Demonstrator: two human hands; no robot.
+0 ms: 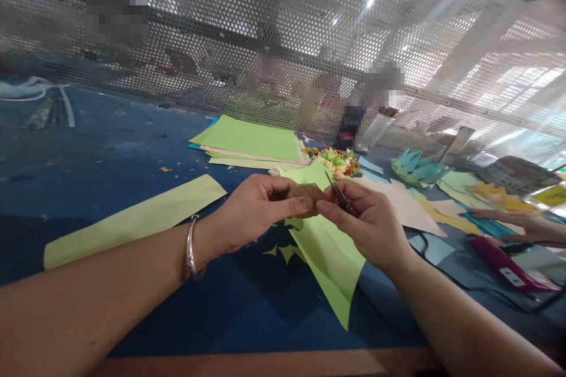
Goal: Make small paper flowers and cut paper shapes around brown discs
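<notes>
Over the blue table, my left hand (pixel 252 212), with a silver bangle at the wrist, pinches a small brownish rounded piece (pixel 309 192) between thumb and fingers. The piece's material is unclear. My right hand (pixel 374 227) is closed around small scissors (pixel 338 191); their thin dark blades point up and left, and the handles are mostly hidden. The right thumb and fingertips meet the right edge of the brown piece. Below both hands lies a bright green paper sheet (pixel 336 247), with pointed paper scraps (pixel 286 254) beside it.
A stack of coloured paper (pixel 256 140) lies behind, near a perforated metal screen (pixel 247 41). A pale green strip (pixel 132 221) is at left. Small paper flowers (pixel 336 160) sit behind my hands. At right are a magenta power strip (pixel 508 265), its cable, and another person's hand (pixel 526 224).
</notes>
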